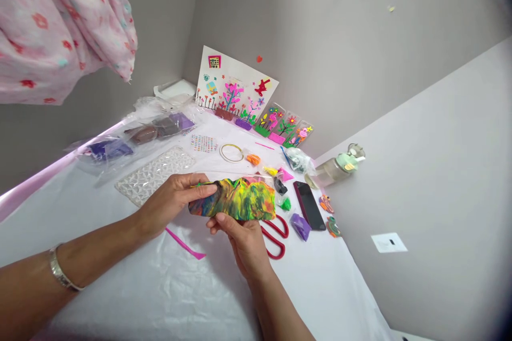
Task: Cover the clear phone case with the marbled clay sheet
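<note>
Both hands hold a clear phone case (236, 175) spread with swirled yellow, green, blue and red modelling clay (240, 200). My left hand (172, 197) grips its left end, with the thumb lying on the clay. At the lower edge, my right hand (242, 240) pinches the case, thumb in front and fingers behind. Part of the clear upper rim shows bare. Red-handled scissors (285, 228) lie on the table just beyond my right hand, their blades hidden. Below the case rests a bright pink strip (185, 244).
On the white-covered table (132, 287) are a textured clear sheet (156, 173), bagged clay (148, 130), a gold bangle (231, 153), a purple clay packet (300, 226) and a phone (309, 205). A decorated picture (236, 88) and clay-flowered cases (285, 125) lean on the wall. Patterned cloth (64, 26) hangs upper left.
</note>
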`<state>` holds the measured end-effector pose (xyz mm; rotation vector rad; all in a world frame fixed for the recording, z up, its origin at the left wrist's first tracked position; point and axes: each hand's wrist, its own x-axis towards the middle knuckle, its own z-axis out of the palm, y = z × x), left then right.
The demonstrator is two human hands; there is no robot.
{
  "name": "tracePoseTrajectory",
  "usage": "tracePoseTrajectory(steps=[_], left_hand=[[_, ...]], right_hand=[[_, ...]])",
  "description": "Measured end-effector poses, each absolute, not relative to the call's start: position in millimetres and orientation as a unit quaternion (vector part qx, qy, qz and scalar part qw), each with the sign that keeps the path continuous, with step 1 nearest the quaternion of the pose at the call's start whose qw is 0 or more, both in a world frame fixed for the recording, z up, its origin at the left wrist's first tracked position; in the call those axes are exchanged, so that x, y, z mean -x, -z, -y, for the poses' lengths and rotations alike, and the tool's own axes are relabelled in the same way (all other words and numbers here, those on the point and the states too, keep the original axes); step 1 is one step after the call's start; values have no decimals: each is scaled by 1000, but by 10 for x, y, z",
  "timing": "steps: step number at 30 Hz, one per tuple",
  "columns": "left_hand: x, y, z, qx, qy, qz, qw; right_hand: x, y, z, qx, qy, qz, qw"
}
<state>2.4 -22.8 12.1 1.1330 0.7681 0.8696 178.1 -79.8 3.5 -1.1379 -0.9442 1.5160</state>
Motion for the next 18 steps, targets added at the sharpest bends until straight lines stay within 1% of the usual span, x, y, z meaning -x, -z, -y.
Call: tracePoseTrajectory(steps=[3,9,16,18], left_hand=[[-24,-119,222,-506,-398,-368,671],[-37,-85,171,-486,-376,-360,702],[-23,-98,188,-502,-405,-370,669],[-28,-127,205,-495,-396,-343,694]], right_hand=[[-1784,-48,801,467,-628,390,485],[-1792,-43,797,463,-621,388,500],[-1786,4,805,469,-627,389,486],[-1786,10,803,464,-632,388,484]])
